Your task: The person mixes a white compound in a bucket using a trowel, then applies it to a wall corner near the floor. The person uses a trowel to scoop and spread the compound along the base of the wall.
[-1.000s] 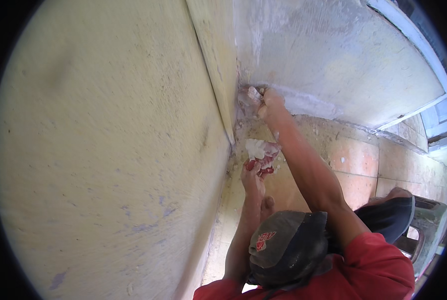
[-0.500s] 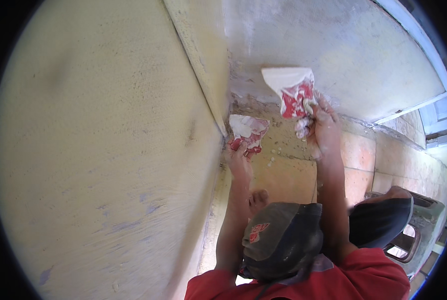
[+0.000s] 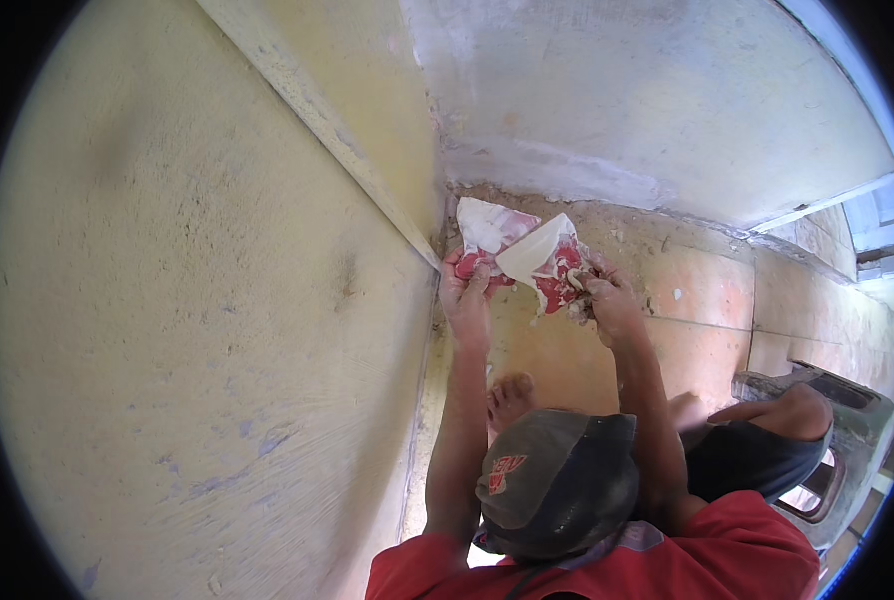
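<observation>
My left hand [image 3: 467,300] is closed round a red putty spreader [image 3: 494,228], its wide face coated with white putty. In my right hand [image 3: 613,303] is a second red putty spreader [image 3: 547,258], with putty thick along its edge and smeared over the red part. The two spreaders meet in front of me, the right one's edge against or just over the left one's side; exact contact is hard to tell. White putty also sticks to my right fingers. Both hands are above the floor in the corner, the left close to the left wall.
A yellowish wall [image 3: 197,330] with a raised strip [image 3: 307,120] stands close on the left. Ahead is a pale, patchy wall [image 3: 647,90] with rough debris along its foot. Orange floor tiles [image 3: 702,285] lie below. At right is a worn grey-green plastic stool [image 3: 857,430].
My right hand has come down and left from near the far wall, bringing its spreader to the left one. My left hand has shifted slightly up and left.
</observation>
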A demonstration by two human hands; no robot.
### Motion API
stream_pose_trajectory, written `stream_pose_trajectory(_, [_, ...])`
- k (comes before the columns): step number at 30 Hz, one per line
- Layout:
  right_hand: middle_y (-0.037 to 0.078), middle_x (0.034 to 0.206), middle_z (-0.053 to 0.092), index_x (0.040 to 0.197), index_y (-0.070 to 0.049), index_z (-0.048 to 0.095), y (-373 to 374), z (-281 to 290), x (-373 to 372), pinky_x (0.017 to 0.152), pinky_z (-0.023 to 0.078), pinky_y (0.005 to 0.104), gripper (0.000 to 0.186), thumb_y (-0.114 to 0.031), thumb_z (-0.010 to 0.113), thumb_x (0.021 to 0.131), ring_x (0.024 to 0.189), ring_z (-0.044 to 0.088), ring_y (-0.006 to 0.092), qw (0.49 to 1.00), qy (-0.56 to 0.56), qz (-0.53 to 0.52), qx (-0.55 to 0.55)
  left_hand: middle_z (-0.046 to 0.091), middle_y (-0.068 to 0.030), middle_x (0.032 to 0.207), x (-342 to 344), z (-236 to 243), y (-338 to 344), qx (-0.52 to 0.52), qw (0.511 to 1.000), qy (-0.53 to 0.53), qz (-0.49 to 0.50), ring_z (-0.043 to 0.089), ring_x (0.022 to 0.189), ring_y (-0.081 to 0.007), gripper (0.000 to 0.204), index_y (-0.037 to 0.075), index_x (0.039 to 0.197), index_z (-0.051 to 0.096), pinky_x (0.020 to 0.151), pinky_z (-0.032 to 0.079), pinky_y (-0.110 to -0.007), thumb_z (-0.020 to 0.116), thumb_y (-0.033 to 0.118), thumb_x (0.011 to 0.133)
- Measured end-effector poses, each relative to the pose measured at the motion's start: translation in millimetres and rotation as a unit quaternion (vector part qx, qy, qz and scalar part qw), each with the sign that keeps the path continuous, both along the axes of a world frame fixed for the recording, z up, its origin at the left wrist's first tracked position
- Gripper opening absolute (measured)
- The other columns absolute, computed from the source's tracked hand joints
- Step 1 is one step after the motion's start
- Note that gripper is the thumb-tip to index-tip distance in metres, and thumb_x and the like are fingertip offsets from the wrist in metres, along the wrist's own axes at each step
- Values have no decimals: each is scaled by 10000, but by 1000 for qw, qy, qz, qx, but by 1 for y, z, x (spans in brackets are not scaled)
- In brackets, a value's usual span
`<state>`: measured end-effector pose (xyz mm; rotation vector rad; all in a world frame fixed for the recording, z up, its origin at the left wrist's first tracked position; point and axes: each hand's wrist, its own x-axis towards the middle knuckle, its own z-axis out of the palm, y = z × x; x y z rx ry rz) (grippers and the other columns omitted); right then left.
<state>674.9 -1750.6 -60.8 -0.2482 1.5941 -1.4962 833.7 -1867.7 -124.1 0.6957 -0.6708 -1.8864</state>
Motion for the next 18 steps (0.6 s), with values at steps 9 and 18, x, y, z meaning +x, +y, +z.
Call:
stream_pose_trajectory(9, [50, 956, 718, 1361, -48, 581, -6, -25, 13, 450, 497, 262, 391, -28, 569, 970, 553, 624, 115, 987, -130, -36, -85, 637, -131, 1237, 2, -8, 8, -36, 997, 43, -57, 673, 1086, -227, 444, 35, 1364, 426, 914, 605, -416, 563, -67, 954])
stream_pose_trajectory(18, [54, 1051, 698, 1457, -81, 500, -4, -41, 16, 488, 513, 269, 472, -12, 521, 991, 683, 667, 139, 982, -103, -27, -155, 635, -127, 1228, 5, -13, 13, 23, 998, 55, -23, 676, 1084, -239, 482, 26, 1372, 433, 921, 606, -417, 567, -83, 922])
